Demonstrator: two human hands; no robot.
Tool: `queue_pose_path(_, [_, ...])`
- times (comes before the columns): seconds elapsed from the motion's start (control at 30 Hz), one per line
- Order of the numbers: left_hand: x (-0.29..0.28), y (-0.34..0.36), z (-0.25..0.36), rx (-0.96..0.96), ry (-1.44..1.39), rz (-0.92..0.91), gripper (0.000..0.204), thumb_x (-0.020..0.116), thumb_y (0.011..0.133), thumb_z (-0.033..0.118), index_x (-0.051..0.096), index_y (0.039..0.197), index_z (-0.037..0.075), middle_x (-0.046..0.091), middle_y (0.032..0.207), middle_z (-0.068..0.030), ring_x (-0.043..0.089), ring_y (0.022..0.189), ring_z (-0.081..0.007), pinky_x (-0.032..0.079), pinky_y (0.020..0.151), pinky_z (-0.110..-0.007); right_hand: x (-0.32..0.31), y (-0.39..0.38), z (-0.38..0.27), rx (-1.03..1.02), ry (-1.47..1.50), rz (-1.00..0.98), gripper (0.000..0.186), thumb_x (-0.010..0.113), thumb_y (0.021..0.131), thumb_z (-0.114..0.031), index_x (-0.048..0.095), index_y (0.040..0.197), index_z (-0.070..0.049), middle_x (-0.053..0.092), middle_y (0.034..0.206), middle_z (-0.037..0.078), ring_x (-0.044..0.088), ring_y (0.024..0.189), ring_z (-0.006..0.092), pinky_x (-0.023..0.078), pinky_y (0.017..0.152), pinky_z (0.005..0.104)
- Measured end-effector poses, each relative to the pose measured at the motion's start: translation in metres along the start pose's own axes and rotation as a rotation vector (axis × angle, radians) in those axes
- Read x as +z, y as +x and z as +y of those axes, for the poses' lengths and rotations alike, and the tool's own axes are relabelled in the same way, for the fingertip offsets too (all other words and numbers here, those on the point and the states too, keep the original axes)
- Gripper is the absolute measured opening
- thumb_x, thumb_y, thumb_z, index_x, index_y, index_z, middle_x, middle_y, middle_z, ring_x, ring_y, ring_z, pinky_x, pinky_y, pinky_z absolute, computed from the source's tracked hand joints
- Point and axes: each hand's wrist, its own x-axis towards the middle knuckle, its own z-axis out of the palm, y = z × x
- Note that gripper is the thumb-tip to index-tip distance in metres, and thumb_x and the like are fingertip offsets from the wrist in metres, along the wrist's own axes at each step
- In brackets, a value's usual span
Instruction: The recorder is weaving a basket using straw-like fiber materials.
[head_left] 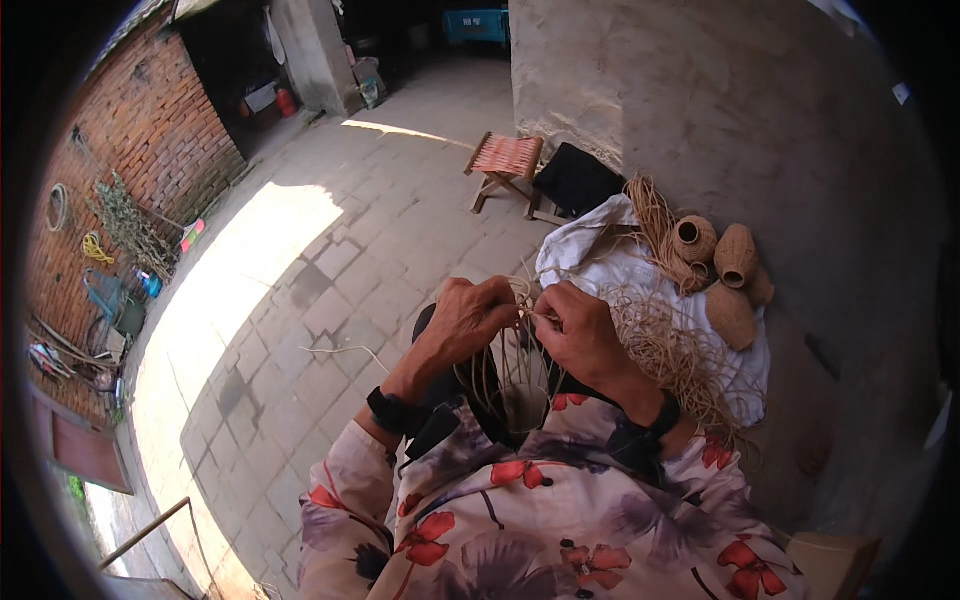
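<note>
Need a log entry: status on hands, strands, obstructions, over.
Left hand, right hand: both pinching tan strands. Strands loop below. Loose strand pile at right, nothing seen blocking hands.

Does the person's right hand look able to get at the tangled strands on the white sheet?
Probably yes: the tangled strands lie beside the right hand with nothing visible blocking them, though it would likely have to release the held strands first.

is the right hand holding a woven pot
No, the right hand pinches thin strands; the woven pots lie apart to its right.
</note>
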Motion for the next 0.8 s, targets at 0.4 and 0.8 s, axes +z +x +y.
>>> queue_pose_path(0.4, [-0.006, 0.024, 0.006, -0.303, -0.228, -0.307, 0.028, 0.053, 0.095, 0.018, 0.052, 0.118, 0.004, 0.072, 0.086, -0.0140, 0.070, 0.082, -0.0217, 0.054, 0.072, -0.034, -0.001, -0.024, -0.001, -0.222, -0.263, 0.051, 0.031, 0.068, 0.068, -0.004, 0.059, 0.098, -0.008, 0.053, 0.114, 0.011, 0.052, 0.110, 0.0308, 0.038, 0.092, 0.0470])
queue_pose_path(0.8, [0.000, 0.026, -0.010, -0.277, -0.489, -0.364, 0.037, 0.058, 0.096, 0.019, 0.048, 0.130, 0.007, 0.067, 0.082, -0.0103, 0.065, 0.077, -0.0166, 0.052, 0.069, -0.032, 0.028, -0.023, 0.016, -0.306, -0.340, 0.134, 0.020, 0.071, 0.069, -0.007, 0.061, 0.087, -0.009, 0.055, 0.109, 0.008, 0.054, 0.105, 0.0269, 0.039, 0.091, 0.0454])
